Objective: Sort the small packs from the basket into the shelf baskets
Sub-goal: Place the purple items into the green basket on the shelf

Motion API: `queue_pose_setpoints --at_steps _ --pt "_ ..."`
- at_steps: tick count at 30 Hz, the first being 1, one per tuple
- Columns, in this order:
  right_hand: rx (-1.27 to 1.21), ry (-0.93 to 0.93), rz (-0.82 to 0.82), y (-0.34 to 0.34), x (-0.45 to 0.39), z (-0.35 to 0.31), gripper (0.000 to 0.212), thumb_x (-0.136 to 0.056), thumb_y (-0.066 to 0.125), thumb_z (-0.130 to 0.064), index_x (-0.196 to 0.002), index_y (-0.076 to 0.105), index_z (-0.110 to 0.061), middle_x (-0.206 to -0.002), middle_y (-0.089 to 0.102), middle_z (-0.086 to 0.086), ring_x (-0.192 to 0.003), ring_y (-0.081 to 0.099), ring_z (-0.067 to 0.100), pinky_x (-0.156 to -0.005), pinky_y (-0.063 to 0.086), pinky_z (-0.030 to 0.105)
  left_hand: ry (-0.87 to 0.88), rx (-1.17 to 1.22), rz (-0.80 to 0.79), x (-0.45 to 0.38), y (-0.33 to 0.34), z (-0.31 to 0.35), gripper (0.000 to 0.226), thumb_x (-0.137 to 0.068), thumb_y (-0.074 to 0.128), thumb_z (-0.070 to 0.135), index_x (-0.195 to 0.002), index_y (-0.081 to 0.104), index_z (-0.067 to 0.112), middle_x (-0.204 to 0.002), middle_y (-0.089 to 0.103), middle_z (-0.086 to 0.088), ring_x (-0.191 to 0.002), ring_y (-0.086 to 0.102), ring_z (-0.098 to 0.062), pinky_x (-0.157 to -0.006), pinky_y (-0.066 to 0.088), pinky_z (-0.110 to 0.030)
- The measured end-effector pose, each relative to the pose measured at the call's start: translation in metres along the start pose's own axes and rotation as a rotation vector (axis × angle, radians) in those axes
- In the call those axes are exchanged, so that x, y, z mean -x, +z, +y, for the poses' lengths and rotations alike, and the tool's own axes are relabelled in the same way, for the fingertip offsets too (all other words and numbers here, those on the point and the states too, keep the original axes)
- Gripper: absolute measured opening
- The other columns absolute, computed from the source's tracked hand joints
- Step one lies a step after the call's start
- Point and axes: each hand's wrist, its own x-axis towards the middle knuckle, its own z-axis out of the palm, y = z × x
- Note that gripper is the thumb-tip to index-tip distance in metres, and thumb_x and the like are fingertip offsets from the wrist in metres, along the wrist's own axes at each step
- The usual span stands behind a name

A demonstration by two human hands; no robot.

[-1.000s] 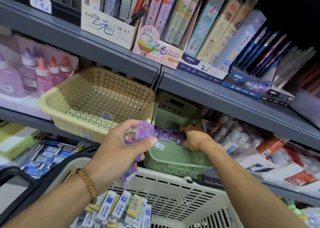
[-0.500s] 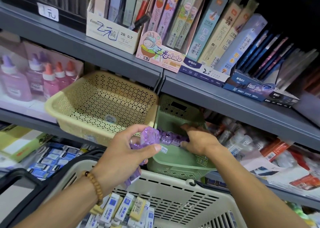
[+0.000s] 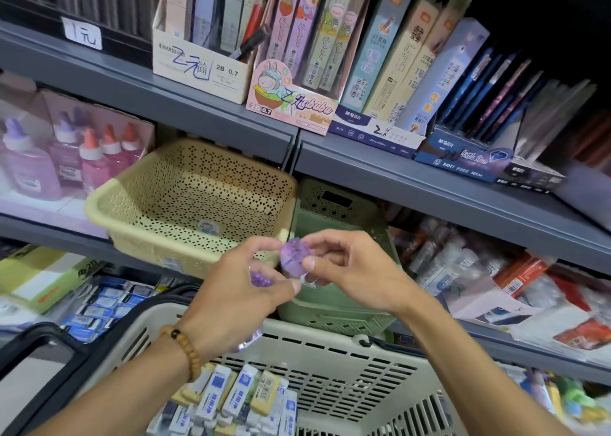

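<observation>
My right hand (image 3: 357, 273) pinches a small purple pack (image 3: 293, 258) between thumb and curled fingers; the pack looks rounded, translucent and pebbled, with a dark seam across its face. My left hand (image 3: 238, 290) meets it from the other side, forefinger touching the pack's upper edge, while more of the same glossy purple stuff (image 3: 261, 278) shows inside its curled palm, so I read that hand as closed around purple packs too. A string of round wooden beads (image 3: 185, 349) circles the left wrist.

Both hands hover in front of the green shelf basket (image 3: 330, 316), a smooth plastic tub with a grid of small square holes in its back wall and slots along its lower front. Just beside it on the left sits the cream shelf basket (image 3: 185, 204), wider, with rolled rim and walls peppered with tiny round holes; a pale sticker lies on its floor.

Below my wrists is the carrying basket (image 3: 330, 363), off-white hard plastic with long slotted walls and a black handle (image 3: 49, 353) folded at the left. Inside it lie small rectangular packs (image 3: 244, 396), blue-and-white and yellow, shiny in their wrappers.

The grey metal shelf (image 3: 429, 177) above carries upright cardboard boxes (image 3: 205, 68) of slim flat packets. At far left, behind a hazy sheet, stand squat bottles (image 3: 96, 161) with cone-shaped orange and lilac caps.
</observation>
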Motion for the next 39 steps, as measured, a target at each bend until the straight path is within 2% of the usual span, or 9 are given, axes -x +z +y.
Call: queue_pose_setpoints --at_steps 4,11,14,17,20,25,30,33,39 --pt "0.501 0.156 0.025 -0.007 -0.018 0.029 0.017 -0.087 0.072 -0.032 -0.101 0.069 -0.023 -0.083 0.069 0.002 -0.072 0.059 0.012 -0.081 0.053 0.035 -0.089 0.299 0.070 -0.004 -0.002 0.003 0.015 -0.080 0.076 0.016 -0.090 0.070 0.025 -0.066 0.067 0.001 -0.046 0.057 -0.008 -0.040 0.042 -0.019" --pt "0.565 0.229 -0.007 0.021 -0.046 0.049 0.025 -0.084 0.075 -0.034 -0.102 0.063 -0.022 -0.081 0.069 -0.005 -0.087 0.062 0.016 -0.085 0.052 0.039 -0.094 0.459 0.175 -0.012 -0.013 0.005 0.006 -0.082 0.071 0.009 -0.081 0.071 0.015 -0.063 0.060 -0.008 -0.044 0.050 -0.017 -0.045 0.039 -0.026" --pt "0.568 0.223 0.024 0.023 -0.044 0.052 0.036 -0.085 0.074 -0.030 -0.116 0.060 -0.020 -0.082 0.069 -0.004 -0.096 0.060 0.020 -0.089 0.049 0.039 -0.084 0.478 0.241 -0.011 -0.010 0.007 0.003 -0.084 0.069 0.009 -0.083 0.068 0.012 -0.061 0.059 -0.006 -0.039 0.049 -0.013 -0.035 0.037 -0.021" --pt "0.508 0.178 0.148 0.017 -0.030 0.044 0.034 -0.089 0.069 -0.029 -0.121 0.059 -0.021 -0.075 0.068 -0.010 -0.083 0.063 0.008 -0.087 0.052 0.036 -0.126 0.552 0.325 -0.011 -0.007 0.010 0.005 -0.083 0.072 0.019 -0.082 0.067 0.017 -0.060 0.058 -0.004 -0.038 0.048 -0.010 -0.036 0.034 -0.018" --pt "0.281 0.055 0.275 0.019 -0.010 0.018 0.005 -0.089 0.068 -0.028 -0.088 0.066 -0.024 -0.065 0.065 -0.008 -0.059 0.056 0.001 -0.069 0.054 0.028 -0.152 0.656 0.370 -0.010 -0.007 0.014 0.015 -0.084 0.071 0.028 -0.075 0.063 0.020 -0.053 0.057 0.002 -0.040 0.046 -0.011 -0.044 0.033 -0.022" --pt "-0.172 -0.069 0.071 0.035 0.016 -0.032 0.018 -0.080 0.080 -0.019 -0.088 0.065 -0.014 -0.078 0.067 0.005 -0.066 0.060 0.014 -0.064 0.053 0.028 -0.196 0.746 0.459 -0.009 -0.005 0.025 0.027 -0.086 0.069 0.036 -0.069 0.058 0.019 -0.050 0.058 0.005 -0.037 0.047 -0.008 -0.031 0.031 -0.017" --pt "-0.115 -0.145 0.034 0.056 0.023 -0.047 0.029 -0.076 0.083 -0.010 -0.094 0.060 -0.014 -0.086 0.060 0.019 -0.064 0.053 0.013 -0.058 0.047 0.029 -0.205 0.804 0.415 -0.008 -0.005 0.030 0.027 -0.086 0.069 0.034 -0.069 0.057 0.018 -0.057 0.053 0.000 -0.054 0.051 -0.017 -0.060 0.050 -0.033" --pt "-0.168 -0.137 0.141 0.049 0.024 -0.047 0.024 -0.074 0.082 -0.007 -0.088 0.064 -0.013 -0.081 0.059 0.010 -0.066 0.052 0.015 -0.061 0.046 0.030 -0.113 0.660 0.333 -0.009 -0.009 0.031 0.019 -0.087 0.068 0.029 -0.074 0.060 0.018 -0.058 0.052 0.003 -0.058 0.051 -0.015 -0.056 0.046 -0.028" --pt "-0.248 -0.077 0.322 0.034 0.022 -0.044 0.028 -0.076 0.075 0.005 -0.088 0.058 -0.012 -0.091 0.071 0.014 -0.077 0.069 0.027 -0.075 0.056 0.050 0.024 0.290 0.141 -0.009 -0.009 0.024 0.022 -0.081 0.073 0.038 -0.085 0.069 0.016 -0.075 0.066 -0.004 -0.056 0.050 -0.013 -0.046 0.036 -0.022"
